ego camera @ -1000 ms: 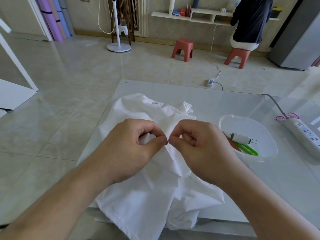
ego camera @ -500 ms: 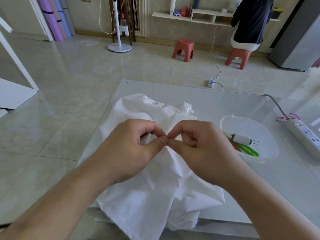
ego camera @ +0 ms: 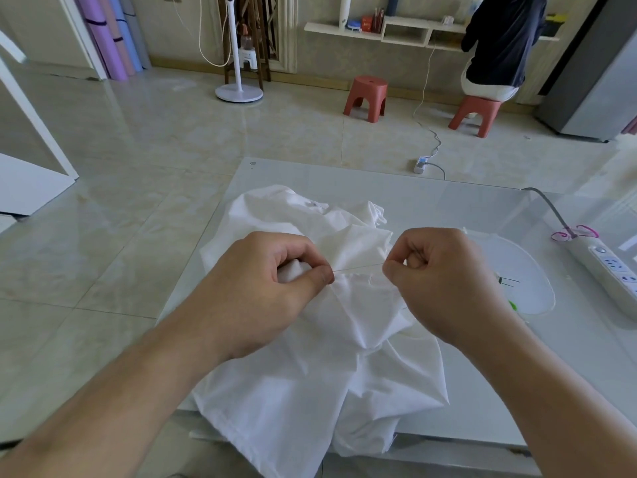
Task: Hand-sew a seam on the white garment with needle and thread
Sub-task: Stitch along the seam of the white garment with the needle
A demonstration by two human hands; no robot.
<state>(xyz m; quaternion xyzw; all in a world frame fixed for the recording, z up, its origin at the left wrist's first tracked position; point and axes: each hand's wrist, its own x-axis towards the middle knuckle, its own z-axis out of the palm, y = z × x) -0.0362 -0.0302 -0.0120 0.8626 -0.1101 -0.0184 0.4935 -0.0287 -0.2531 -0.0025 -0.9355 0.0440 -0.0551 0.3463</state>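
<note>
A crumpled white garment [ego camera: 310, 367] lies on the glass table [ego camera: 431, 201] and hangs over its near edge. My left hand [ego camera: 262, 288] pinches a fold of the cloth between thumb and curled fingers. My right hand [ego camera: 444, 281] sits a short way to the right, its thumb and forefinger pinched at one end of a thin line [ego camera: 358, 267], needle or thread, stretched level between the two hands. I cannot tell needle from thread at this size.
Behind my right hand stands a clear plastic bowl [ego camera: 531, 270] with a thread spool and something green inside. A white power strip [ego camera: 610, 267] lies at the table's right edge. On the floor beyond are two red stools [ego camera: 367, 96], a fan stand and a seated person.
My right hand has drawn away to the right from the left hand, opening a gap where the fingertips met. A thin taut line now shows between them. The left hand stays on the cloth.
</note>
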